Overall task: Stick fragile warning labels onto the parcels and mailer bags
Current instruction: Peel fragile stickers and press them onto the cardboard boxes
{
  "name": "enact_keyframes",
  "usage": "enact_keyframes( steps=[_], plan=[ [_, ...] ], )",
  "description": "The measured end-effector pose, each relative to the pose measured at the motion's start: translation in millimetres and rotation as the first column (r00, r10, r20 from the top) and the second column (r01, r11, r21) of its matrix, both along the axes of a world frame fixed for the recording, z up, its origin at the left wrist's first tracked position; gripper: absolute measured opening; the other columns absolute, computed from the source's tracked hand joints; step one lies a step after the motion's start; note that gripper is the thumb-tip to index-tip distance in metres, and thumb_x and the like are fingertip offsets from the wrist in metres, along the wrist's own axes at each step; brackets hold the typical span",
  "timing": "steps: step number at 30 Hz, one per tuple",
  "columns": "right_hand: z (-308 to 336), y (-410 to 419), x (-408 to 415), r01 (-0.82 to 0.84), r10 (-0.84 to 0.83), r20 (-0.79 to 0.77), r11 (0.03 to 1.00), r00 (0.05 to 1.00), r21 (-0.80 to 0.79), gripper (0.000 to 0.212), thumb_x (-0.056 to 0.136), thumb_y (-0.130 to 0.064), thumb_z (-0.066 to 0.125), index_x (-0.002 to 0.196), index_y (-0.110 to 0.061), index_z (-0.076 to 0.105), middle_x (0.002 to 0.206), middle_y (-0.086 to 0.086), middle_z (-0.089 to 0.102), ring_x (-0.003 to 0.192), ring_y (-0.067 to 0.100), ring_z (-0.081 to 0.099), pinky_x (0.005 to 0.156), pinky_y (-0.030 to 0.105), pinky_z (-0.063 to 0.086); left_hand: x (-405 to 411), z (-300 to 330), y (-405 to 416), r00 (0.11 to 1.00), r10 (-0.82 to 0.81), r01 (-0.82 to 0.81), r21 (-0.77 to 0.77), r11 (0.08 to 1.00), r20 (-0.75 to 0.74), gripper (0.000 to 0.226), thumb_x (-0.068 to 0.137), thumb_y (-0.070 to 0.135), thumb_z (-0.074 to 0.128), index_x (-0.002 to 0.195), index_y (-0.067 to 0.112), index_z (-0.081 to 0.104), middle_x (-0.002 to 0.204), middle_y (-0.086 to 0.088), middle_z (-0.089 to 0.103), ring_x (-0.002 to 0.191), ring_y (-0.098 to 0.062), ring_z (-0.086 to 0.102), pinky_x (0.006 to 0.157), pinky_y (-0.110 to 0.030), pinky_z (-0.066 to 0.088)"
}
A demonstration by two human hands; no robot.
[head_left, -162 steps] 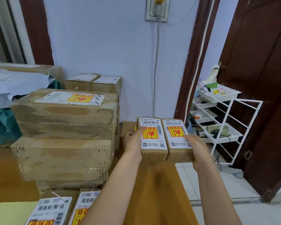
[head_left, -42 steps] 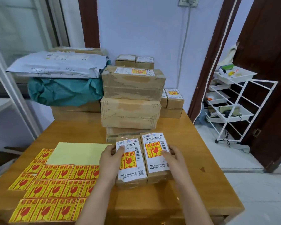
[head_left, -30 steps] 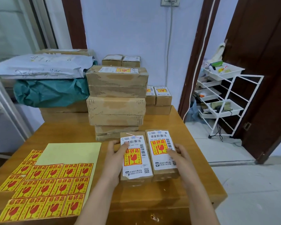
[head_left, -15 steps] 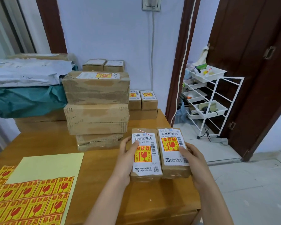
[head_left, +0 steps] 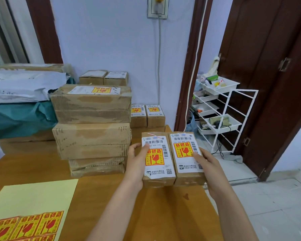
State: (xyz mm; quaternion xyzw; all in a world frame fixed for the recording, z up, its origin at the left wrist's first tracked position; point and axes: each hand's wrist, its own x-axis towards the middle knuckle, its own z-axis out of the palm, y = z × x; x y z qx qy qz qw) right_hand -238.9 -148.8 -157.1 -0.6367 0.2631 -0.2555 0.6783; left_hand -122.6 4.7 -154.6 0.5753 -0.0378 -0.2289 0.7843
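- Two small parcels are held side by side, touching, just right of the frame's centre — the left parcel (head_left: pixel 157 160) is gripped by the left hand (head_left: pixel 135 165), whose thumb lies on its white shipping label while the fingers curl round its outer side and underside.
- The right parcel (head_left: pixel 186 157) is clasped by the right hand (head_left: pixel 209 169); its fingers are curled along the outer edge, with fingertips (head_left: pixel 196 154) laid on the label.
- A yellow-and-red fragile label (head_left: pixel 154 157) is seen stuck on each parcel's top face.
- The pair is lifted above the wooden table (head_left: pixel 163 214), near its right edge.
- At the lower left of the frame a pale yellow backing sheet (head_left: pixel 35 197) is laid on the table, with unused fragile stickers (head_left: pixel 33 225) on its near part.
- A stack of large cartons (head_left: pixel 92 124) is seen left of centre; two labelled small boxes (head_left: pixel 147 114) stand behind it against the blue wall, and two more small boxes (head_left: pixel 103 78) sit higher behind the stack.
- Grey mailer bags (head_left: pixel 23 86) over a teal bag (head_left: pixel 21 119) are piled at the left edge.
- A white wire rack (head_left: pixel 221 110) and a dark brown door (head_left: pixel 268 66) are seen at the right.
- Compared with half a second earlier, the parcels are carried further forward and slightly right — the grip is unchanged, and less of the sticker sheet is in view.
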Motion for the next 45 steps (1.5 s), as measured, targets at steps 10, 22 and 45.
enact_keyframes(
  steps=[10,22,45],
  plan=[
    [5.1,-38.2,47.3,0.097,-0.101,0.062,0.993,0.993,0.067,0.024,0.094,-0.019,0.057,0.116,-0.016,0.050,0.111,0.006,0.065,0.083,0.019,0.067,0.063,0.034,0.053,45.2,11.0,-47.4,0.999,0.028,-0.029,0.041,0.999,0.033,0.033,0.091,0.034,0.061,0.114,0.018,0.044,0.093,-0.009,0.070,0.069,-0.021,0.069,0.052,-0.030,0.055],
    [22.7,-79.2,106.9,0.020,-0.026,0.122,0.999,0.992,0.051,0.024,0.095,-0.015,0.053,0.119,-0.015,0.053,0.106,0.006,0.069,0.083,0.015,0.068,0.051,0.022,0.051,106.1,25.8,-92.5,0.991,0.129,-0.128,-0.054,0.990,0.019,0.019,0.091,0.033,0.061,0.097,0.020,0.048,0.095,-0.007,0.070,0.088,-0.027,0.069,0.084,-0.044,0.055],
    [27.2,-91.8,236.5,-0.111,0.113,0.170,0.994,0.979,-0.022,0.045,0.086,-0.046,0.052,0.125,-0.024,0.058,0.120,-0.004,0.065,0.113,0.014,0.059,0.098,0.036,0.045,172.3,1.9,-119.5,0.862,0.436,-0.447,-0.015,0.894,0.259,0.041,0.091,0.040,0.058,0.129,0.031,0.046,0.129,0.003,0.055,0.118,-0.019,0.053,0.104,-0.045,0.042]
  ],
)
